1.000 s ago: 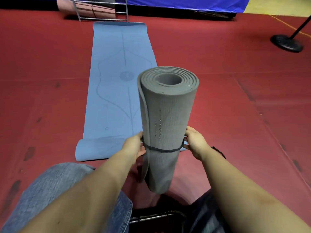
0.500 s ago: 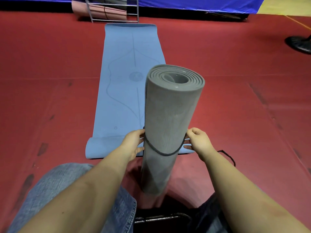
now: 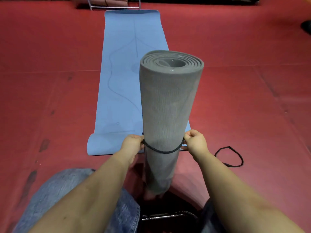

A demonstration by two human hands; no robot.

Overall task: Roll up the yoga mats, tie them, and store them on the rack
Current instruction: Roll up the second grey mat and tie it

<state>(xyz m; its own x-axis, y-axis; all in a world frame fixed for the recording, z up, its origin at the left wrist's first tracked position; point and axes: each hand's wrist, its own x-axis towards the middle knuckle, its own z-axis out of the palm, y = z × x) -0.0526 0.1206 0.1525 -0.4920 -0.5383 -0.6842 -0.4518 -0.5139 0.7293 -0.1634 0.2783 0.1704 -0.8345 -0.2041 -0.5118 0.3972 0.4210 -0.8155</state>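
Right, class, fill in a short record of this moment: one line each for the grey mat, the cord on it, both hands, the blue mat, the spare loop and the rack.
grey mat: rolled, upright
cord: black, looped round the grey mat's lower part
left hand: pinches the cord at the roll's left side
right hand: pinches the cord at the right side
blue mat: flat on the red floor, near end curled
spare loop: black, on the floor, right
rack: beyond the blue mat, holding pink mats

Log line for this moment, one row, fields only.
grey rolled mat upright | black band around lower part | left hand, right hand pinch band | blue mat unrolled | spare black loop on floor
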